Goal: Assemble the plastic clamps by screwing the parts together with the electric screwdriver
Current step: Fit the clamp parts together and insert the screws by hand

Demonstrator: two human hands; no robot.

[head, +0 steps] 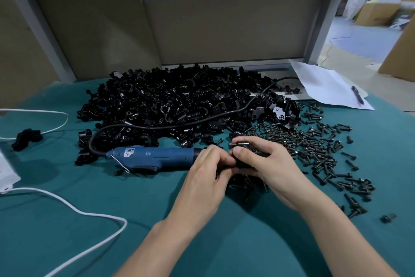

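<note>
My left hand [207, 171] and my right hand [265, 164] meet at the table's middle, both with fingers curled round a small black clamp part [241, 164] that is mostly hidden between them. My right fingertips pinch a dark screw [241, 143] at its top. The blue electric screwdriver [155, 157] lies flat on the green cloth just left of my left hand, its tip toward my hands. A big heap of black plastic clamp parts [179, 103] fills the back of the table. Several dark screws [314, 148] are scattered to the right.
The screwdriver's black cable [202, 119] runs over the heap. A white cord [89, 213] loops at the front left, by a white box [6, 173]. An assembled black clamp [25, 137] sits far left. Paper with a pen [357, 94] lies back right. A grey partition [224, 29] stands behind.
</note>
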